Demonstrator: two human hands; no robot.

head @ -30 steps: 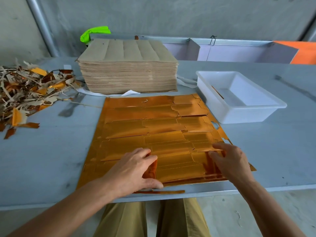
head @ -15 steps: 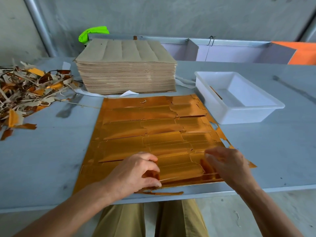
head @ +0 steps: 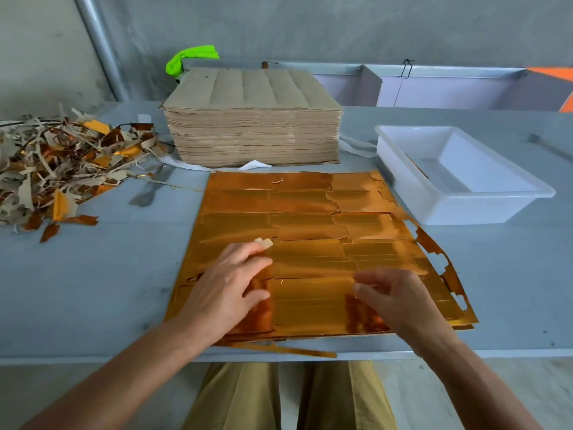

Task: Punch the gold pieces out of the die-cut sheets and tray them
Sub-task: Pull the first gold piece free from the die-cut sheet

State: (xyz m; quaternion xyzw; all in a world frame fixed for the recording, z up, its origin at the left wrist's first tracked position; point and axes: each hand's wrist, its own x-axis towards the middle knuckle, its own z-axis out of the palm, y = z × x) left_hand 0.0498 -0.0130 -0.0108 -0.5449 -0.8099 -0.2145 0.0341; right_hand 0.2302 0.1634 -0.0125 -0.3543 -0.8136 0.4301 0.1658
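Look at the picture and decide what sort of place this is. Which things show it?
Probably a packaging or print-finishing workshop: a tall stack of brown sheets waits on a grey worktable, a gold die-cut sheet lies in front, and a heap of offcut scraps lies to the left.

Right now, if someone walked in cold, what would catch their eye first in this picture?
The shiny gold sheet in the middle of the grey table, with the left hand and the right hand on its near edge. Behind it stands a tall brown stack of sheets. A scrap pile sprawls at far left, and a white tray sits at right.
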